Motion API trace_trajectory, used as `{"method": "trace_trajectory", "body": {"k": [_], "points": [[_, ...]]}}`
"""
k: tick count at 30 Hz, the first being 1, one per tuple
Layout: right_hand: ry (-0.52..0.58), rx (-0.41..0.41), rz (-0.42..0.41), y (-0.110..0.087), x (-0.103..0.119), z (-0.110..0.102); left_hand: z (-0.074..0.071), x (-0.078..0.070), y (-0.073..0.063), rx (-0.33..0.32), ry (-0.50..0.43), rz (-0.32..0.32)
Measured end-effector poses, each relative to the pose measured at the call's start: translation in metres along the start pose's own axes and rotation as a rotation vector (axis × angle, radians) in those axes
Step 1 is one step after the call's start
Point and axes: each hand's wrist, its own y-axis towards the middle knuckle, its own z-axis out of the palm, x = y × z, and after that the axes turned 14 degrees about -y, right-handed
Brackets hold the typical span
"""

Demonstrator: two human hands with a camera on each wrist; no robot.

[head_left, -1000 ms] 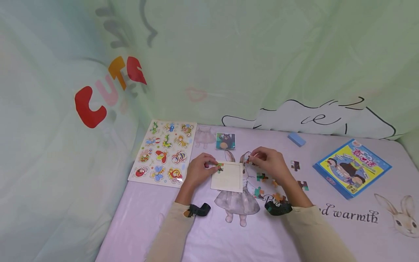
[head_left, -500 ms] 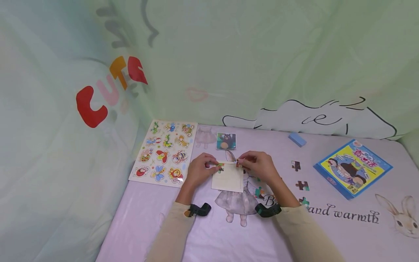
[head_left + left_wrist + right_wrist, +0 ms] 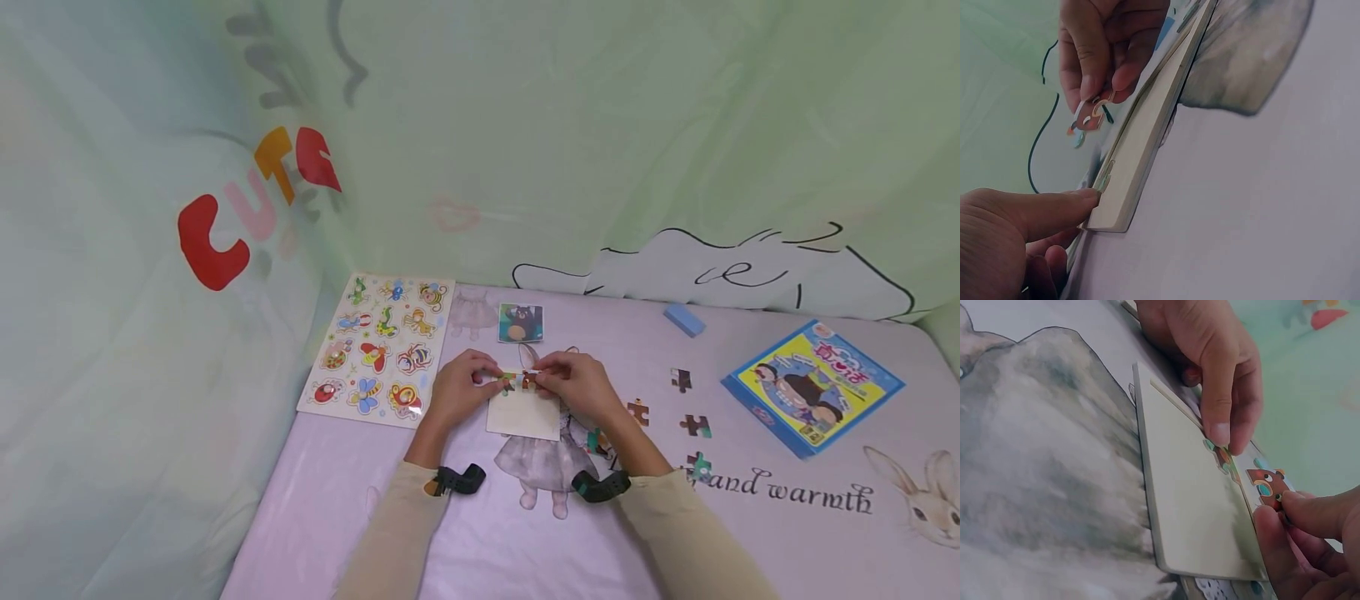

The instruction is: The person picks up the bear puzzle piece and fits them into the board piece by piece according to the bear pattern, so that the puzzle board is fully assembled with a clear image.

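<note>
A pale wooden puzzle tray (image 3: 522,417) lies in front of me, propped at a slant in the wrist views. At its top left corner my left hand (image 3: 459,390) grips the edge, thumb on top and other fingers behind. Beside that thumb sits a small green and brown jigsaw piece (image 3: 1221,457). Between thumb and fingers, my right hand (image 3: 581,385) pinches another jigsaw piece (image 3: 1266,485), brown with a bear's face. It is held over the tray's top edge, just right of the corner piece.
Several loose jigsaw pieces (image 3: 696,426) lie to the right, some partly behind my right forearm. Behind the tray is a square bear picture (image 3: 521,323). An insect-picture board (image 3: 375,350) lies left; a blue block (image 3: 683,320) and a blue-yellow box (image 3: 813,387) lie right.
My right hand has moved left with the bear-face piece, from right of the tray to its top edge, close to my left hand. The left hand keeps its place on the corner.
</note>
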Motion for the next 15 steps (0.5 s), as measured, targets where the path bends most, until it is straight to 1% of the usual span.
{"method": "trace_trajectory", "body": {"k": [2, 8, 15], "points": [[-0.012, -0.011, 0.008, 0.000, 0.002, 0.002, 0.000, 0.000, 0.000, -0.001, -0.001, 0.002], [0.001, -0.034, 0.054, 0.001, 0.007, 0.007, 0.000, -0.002, 0.000, -0.004, -0.002, 0.001], [-0.063, -0.066, 0.074, 0.003, 0.010, 0.011, 0.000, -0.003, 0.000, -0.001, 0.000, -0.007]]}}
